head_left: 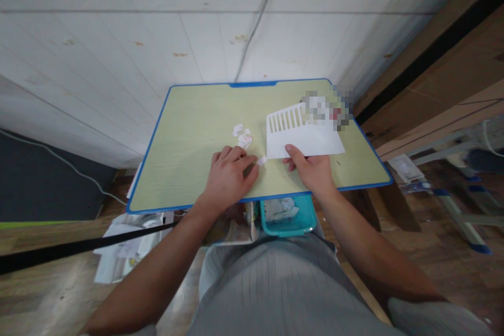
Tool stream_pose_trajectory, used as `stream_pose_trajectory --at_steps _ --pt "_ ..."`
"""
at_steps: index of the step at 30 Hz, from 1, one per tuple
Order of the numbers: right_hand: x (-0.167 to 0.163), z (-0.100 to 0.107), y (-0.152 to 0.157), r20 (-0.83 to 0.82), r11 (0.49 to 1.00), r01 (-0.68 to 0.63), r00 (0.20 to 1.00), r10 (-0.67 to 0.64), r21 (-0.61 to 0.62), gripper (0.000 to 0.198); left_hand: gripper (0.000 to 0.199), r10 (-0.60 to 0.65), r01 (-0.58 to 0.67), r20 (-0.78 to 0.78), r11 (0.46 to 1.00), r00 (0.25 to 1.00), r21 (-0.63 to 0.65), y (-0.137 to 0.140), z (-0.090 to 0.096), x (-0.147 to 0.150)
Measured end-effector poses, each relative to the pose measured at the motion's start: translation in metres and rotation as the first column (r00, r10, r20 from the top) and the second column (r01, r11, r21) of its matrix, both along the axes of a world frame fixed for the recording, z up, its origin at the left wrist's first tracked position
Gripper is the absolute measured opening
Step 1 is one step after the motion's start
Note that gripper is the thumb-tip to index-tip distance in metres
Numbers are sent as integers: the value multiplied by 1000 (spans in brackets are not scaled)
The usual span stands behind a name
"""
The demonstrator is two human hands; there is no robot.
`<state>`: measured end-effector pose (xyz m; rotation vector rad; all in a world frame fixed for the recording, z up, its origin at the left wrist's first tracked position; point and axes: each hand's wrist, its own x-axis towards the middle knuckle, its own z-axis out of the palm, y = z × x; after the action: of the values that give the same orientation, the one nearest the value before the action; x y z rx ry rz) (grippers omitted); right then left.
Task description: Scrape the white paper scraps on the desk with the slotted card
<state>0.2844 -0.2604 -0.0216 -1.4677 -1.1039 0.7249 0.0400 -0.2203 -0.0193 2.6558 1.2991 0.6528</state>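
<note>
My right hand (314, 170) grips a white sheet (305, 140) by its near edge, thumb on top and fingers underneath. A row of long slots runs along the sheet's far left part. My left hand (230, 173) rests low over the table with its fingers curled. At its fingertips is a small white paper scrap (262, 160), close to the sheet's near left corner; the thumb and index finger appear closed on it. Several torn white scraps (244, 139) with faint pinkish marks lie just beyond the left hand.
The yellow-green table (189, 115) has a blue rim and stands against a white panelled wall (157, 42). A pixelated patch covers something at its far right. Below the near edge sits a teal basket (289, 228) with grey contents. Cardboard boxes (437, 68) stand at right.
</note>
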Motion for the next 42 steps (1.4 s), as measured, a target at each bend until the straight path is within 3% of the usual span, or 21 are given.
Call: stream_pose_trajectory --at_steps 6,12,18,26,32,36,42 --pt "1 0 -1 0 1000 17 1000 -17 -10 45 37 124 -125 -59 992 991 -23 -1 0 4" --pt "-1 -1 -5 -25 999 29 999 -28 16 43 42 172 -174 -52 984 984 -37 -1 0 4" --pt "1 0 -8 -13 1000 -7 1000 7 17 40 29 110 -111 -31 993 993 -38 -3 1 3" --pt "22 6 -29 34 999 17 999 -16 -28 45 31 9 -11 -20 998 1000 -64 -2 2 0" --pt "34 12 -56 35 993 -104 994 106 -49 51 39 81 -82 -22 995 997 -58 -2 1 2" --pt "39 14 -64 20 986 -150 988 152 -69 51 38 62 -65 -37 996 997 -63 -3 2 3" --pt "24 14 -43 -59 1000 -1 998 1 3 45 34 -69 65 -38 994 997 -88 -3 5 0"
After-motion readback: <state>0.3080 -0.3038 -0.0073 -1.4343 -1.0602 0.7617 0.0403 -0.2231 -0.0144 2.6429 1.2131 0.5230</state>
